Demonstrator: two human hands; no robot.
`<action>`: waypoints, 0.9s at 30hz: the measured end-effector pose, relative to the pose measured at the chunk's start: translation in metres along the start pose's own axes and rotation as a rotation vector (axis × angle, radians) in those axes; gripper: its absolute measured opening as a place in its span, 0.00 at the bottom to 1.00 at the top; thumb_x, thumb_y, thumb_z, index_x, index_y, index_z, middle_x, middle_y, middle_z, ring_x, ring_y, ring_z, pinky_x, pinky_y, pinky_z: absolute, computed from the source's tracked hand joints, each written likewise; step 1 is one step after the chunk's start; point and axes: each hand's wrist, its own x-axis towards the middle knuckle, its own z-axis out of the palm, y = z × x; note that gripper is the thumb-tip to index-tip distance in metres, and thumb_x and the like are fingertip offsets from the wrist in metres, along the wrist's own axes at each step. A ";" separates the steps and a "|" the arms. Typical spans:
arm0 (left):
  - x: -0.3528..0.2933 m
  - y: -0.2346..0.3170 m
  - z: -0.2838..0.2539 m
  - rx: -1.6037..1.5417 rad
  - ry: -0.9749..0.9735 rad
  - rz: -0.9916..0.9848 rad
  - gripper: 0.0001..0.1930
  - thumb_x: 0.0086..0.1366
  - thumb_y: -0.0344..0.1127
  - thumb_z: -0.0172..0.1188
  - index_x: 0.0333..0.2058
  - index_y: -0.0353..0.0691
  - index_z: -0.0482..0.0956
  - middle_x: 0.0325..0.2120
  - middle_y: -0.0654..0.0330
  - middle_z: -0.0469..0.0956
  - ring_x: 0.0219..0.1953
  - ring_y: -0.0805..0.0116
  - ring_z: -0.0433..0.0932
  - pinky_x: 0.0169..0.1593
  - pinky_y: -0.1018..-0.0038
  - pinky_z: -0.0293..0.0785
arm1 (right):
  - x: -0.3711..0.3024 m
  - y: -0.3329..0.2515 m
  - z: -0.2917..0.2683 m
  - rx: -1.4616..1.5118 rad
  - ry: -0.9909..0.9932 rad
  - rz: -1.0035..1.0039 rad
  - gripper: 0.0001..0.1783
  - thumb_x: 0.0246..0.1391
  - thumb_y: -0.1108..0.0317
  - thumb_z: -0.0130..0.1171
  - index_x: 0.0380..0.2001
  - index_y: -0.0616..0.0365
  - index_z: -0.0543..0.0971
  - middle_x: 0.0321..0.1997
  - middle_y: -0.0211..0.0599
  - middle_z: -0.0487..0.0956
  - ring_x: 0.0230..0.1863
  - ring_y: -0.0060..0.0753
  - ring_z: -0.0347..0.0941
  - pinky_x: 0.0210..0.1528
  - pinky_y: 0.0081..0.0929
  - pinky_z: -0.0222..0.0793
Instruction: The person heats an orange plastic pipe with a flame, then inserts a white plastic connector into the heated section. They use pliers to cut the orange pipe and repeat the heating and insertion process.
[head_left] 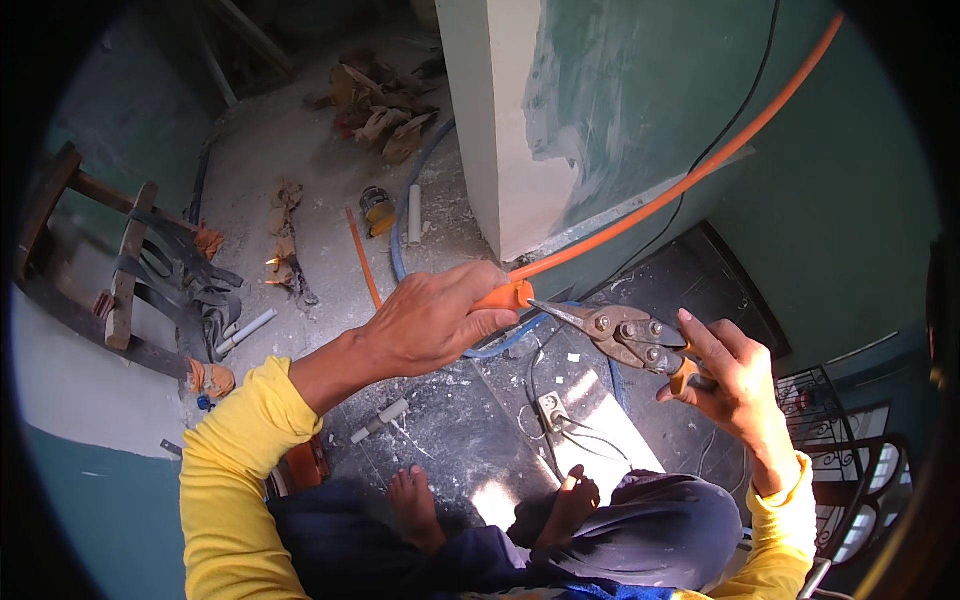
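Observation:
My left hand (430,318) is closed around a short orange tube end (500,296), its cut mouth pointing right. A long orange tube (690,182) runs from the upper right down to the same hand; whether both are one piece is hidden by my fingers. In my right hand (735,375) are tin snips (630,335) with worn metal jaws and orange-and-dark handles. The jaw tips meet the rim of the tube's mouth. My right fingers wrap the handles, with the index finger stretched along the upper one.
Ahead stands a wall corner (510,130), partly plastered. A blue hose (402,205), white pipe pieces (415,215), a yellow roll (377,210) and torn brown paper (380,105) lie on the dusty floor. A power socket with cords (552,408) is near my feet. A wooden frame (125,265) leans left.

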 end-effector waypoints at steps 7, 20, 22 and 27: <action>-0.014 -0.007 -0.001 0.044 -0.013 0.206 0.18 0.74 0.49 0.66 0.47 0.39 0.79 0.34 0.53 0.78 0.34 0.49 0.81 0.34 0.57 0.74 | 0.007 -0.046 -0.018 -0.207 -0.024 -0.048 0.53 0.32 0.60 0.85 0.69 0.53 0.79 0.35 0.35 0.78 0.29 0.37 0.77 0.31 0.35 0.77; -0.034 -0.019 -0.002 0.185 0.040 0.285 0.17 0.69 0.48 0.70 0.43 0.43 0.77 0.32 0.57 0.79 0.31 0.49 0.82 0.33 0.57 0.77 | 0.043 -0.081 -0.020 0.010 -0.281 0.004 0.50 0.42 0.52 0.83 0.69 0.57 0.77 0.35 0.38 0.81 0.30 0.37 0.78 0.33 0.34 0.77; -0.033 -0.018 -0.007 0.201 0.075 0.303 0.17 0.70 0.49 0.69 0.40 0.43 0.75 0.29 0.56 0.78 0.31 0.48 0.83 0.32 0.55 0.75 | 0.044 -0.075 -0.021 0.186 -0.408 0.092 0.50 0.43 0.50 0.83 0.69 0.57 0.77 0.35 0.39 0.82 0.31 0.39 0.80 0.33 0.34 0.77; -0.033 -0.016 -0.019 0.035 -0.139 0.218 0.15 0.69 0.45 0.71 0.36 0.41 0.76 0.26 0.56 0.77 0.30 0.50 0.82 0.33 0.56 0.74 | 0.041 -0.095 -0.011 -0.107 -0.300 0.033 0.47 0.46 0.48 0.81 0.64 0.64 0.79 0.38 0.45 0.83 0.32 0.44 0.79 0.35 0.38 0.76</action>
